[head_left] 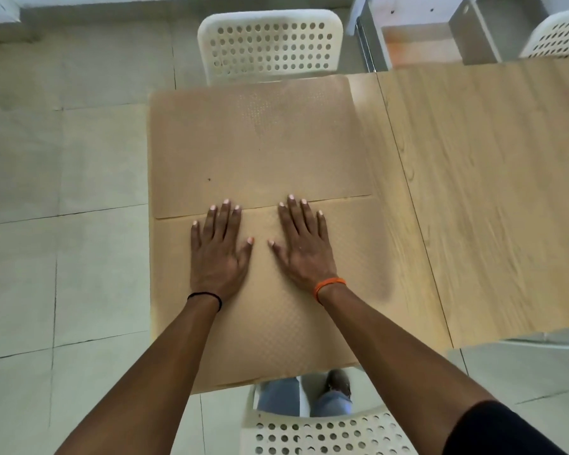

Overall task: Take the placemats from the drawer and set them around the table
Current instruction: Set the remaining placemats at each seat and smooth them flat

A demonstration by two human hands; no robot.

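Both hands, left (218, 249) and right (304, 244), lie flat with fingers spread on the near tan dotted rubbery placemat (270, 310), gripping nothing. It lies at the wooden table's (493, 192) left end, its far edge meeting the second tan placemat (253, 142) just beyond the fingertips.

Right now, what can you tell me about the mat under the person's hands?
The near placemat is a tan rectangle with a fine dotted texture, thin and flexible-looking, maybe rubbery. It lies flat at the near end of the wooden table. The left hand and right hand press on it, fingers straight and spread. Its far edge meets a second placemat of the same kind; whether they overlap is unclear. Its near edge reaches the table's edge.
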